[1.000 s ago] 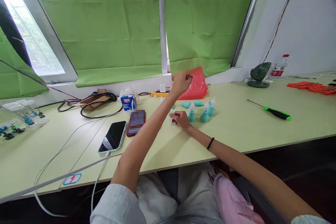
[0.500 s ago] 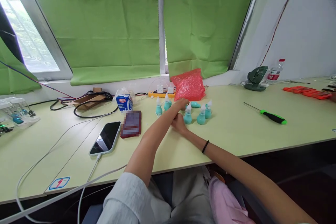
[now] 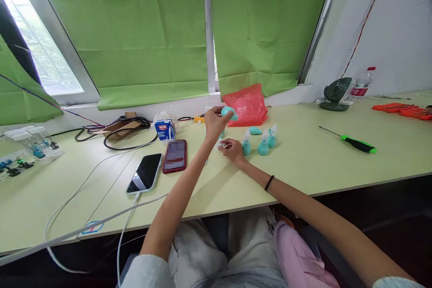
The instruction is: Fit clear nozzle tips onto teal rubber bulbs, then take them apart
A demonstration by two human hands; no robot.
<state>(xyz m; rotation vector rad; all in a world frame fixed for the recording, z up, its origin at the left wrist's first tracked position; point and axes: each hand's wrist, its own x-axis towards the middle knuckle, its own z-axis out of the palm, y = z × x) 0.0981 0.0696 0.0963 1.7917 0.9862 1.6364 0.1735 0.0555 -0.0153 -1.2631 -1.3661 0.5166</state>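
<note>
Raised over the table, my left hand (image 3: 215, 122) is closed around a teal squeeze bulb (image 3: 230, 112), whose rounded end shows past the fingers. Lower and a little to the right, my right hand (image 3: 233, 149) pinches a small clear nozzle (image 3: 221, 143), partly covered by the fingertips. Just right of that hand stand upright teal bulbs with clear nozzles: a near one (image 3: 246, 145), a middle one (image 3: 263, 145) and a far one (image 3: 272, 138). Another teal bulb (image 3: 255, 130) lies on its side behind them. My left wrist mostly hides more teal behind it.
Red bubble wrap (image 3: 248, 105) lies at the back by the power strip (image 3: 199, 119). Left of my hands are a blue carton (image 3: 165, 130), a red-cased phone (image 3: 174, 156) and a charging phone (image 3: 145, 173). A screwdriver (image 3: 354, 142) and a fan (image 3: 335, 94) are on the right.
My left hand has risen and come up with the teal bulb. The two hands, close together before, are now apart, and the clear nozzle shows in my right. The view has shifted slightly.
</note>
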